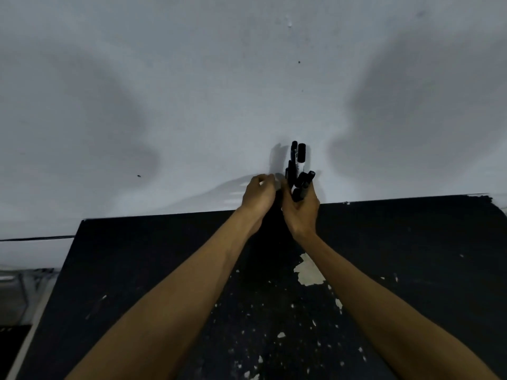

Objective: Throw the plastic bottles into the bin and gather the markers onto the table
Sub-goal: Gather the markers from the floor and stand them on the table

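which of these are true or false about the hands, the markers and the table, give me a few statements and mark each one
1. The right hand grips a bundle of black markers. True.
2. The markers lie flat on the table. False: they stand up out of the fist, above the far edge of the black table.
3. The left hand is right beside the bundle, fingers curled. True.
4. A plastic bottle stands on the table. False: no bottle shows anywhere in this view.
5. The table's black surface is chipped, with pale patches showing. True.
6. The wall behind the table is dark red. False: it is a pale grey-white.
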